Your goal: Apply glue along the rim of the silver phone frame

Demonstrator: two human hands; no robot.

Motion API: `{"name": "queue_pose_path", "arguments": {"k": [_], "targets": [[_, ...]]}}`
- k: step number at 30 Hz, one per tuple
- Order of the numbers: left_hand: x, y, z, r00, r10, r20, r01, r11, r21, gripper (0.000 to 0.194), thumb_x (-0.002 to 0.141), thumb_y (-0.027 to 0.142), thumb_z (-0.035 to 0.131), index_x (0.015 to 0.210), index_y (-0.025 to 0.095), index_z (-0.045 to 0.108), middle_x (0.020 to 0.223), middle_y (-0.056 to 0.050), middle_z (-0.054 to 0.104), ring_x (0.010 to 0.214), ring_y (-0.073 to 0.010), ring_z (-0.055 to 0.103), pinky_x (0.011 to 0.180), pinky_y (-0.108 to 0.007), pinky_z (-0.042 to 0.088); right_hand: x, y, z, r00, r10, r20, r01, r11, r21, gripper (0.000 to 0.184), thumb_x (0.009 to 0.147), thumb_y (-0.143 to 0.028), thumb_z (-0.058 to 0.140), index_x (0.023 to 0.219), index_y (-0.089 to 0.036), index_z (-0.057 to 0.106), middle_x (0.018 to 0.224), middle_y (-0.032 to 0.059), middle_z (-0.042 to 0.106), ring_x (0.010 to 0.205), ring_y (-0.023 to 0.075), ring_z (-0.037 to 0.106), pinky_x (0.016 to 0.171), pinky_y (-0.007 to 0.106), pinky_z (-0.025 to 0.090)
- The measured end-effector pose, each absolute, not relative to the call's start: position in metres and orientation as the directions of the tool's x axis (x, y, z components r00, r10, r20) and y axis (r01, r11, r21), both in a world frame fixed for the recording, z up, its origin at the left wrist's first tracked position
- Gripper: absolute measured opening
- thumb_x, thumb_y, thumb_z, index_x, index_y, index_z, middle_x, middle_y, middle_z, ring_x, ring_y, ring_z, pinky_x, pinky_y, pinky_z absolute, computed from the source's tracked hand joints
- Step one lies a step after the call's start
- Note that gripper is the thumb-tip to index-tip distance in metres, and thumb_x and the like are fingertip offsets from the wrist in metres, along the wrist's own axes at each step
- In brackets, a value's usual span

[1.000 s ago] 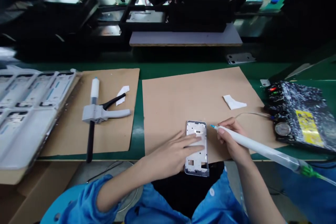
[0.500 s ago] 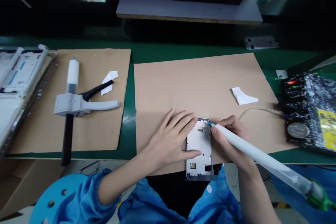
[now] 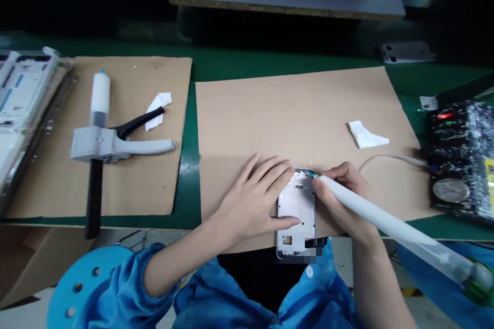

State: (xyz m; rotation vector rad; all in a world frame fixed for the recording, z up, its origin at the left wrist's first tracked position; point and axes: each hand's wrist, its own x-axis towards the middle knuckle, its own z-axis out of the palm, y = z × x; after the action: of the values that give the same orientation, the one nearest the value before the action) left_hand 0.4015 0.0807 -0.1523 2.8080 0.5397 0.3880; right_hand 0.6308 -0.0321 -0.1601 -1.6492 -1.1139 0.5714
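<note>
A light metal phone frame lies lengthwise at the front edge of the cardboard, its lower end reaching past that edge. My left hand rests flat beside and partly over it, fingers stretched out, fingertips at its upper left and thumb across its middle. Pinched near the front end in my right hand is a long white dispensing syringe. Its blue tip is at the frame's upper right corner; whether it touches is too small to tell. A green fitting closes the syringe's back end.
On the left cardboard lies a grey dispensing gun with a white cartridge, near a white wipe. Another wipe lies right of centre. A control box with a gauge stands at right. Trayed frames are far left.
The whole view has shifted slightly as the head moved. Relative to the phone frame, both hands and the syringe tip stay almost where they were.
</note>
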Motion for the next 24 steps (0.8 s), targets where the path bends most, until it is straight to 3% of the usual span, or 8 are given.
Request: {"name": "queue_pose_path", "arguments": {"k": [8, 24], "targets": [[0.4014, 0.0799, -0.1521, 0.899, 0.391, 0.197, 0.328, -0.9, 0.288, 0.095, 0.111, 0.082, 0.052, 0.174, 0.011, 0.045, 0.179, -0.013, 0.05, 0.172, -0.0286, 0.038, 0.148, -0.051, 0.006, 0.6296, -0.0305, -0.1604, 0.468, 0.869, 0.162, 0.412, -0.053, -0.91, 0.026, 0.098, -0.037, 0.088, 0.096, -0.024, 0.066, 0.08, 0.0014, 0.074, 0.062, 0.0156, 0.066, 0.052, 0.025, 0.052], [0.4016, 0.0801, -0.1525, 0.892, 0.396, 0.219, 0.324, -0.897, 0.301, 0.092, 0.112, 0.08, 0.051, 0.173, 0.011, 0.047, 0.178, -0.012, 0.052, 0.171, -0.0281, 0.039, 0.149, -0.05, 0.004, 0.6328, -0.0326, -0.1589, 0.442, 0.882, 0.162, 0.425, -0.047, -0.904, 0.025, 0.098, -0.035, 0.088, 0.094, -0.025, 0.065, 0.076, -0.0005, 0.071, 0.057, 0.0141, 0.06, 0.048, 0.024, 0.046]]}}
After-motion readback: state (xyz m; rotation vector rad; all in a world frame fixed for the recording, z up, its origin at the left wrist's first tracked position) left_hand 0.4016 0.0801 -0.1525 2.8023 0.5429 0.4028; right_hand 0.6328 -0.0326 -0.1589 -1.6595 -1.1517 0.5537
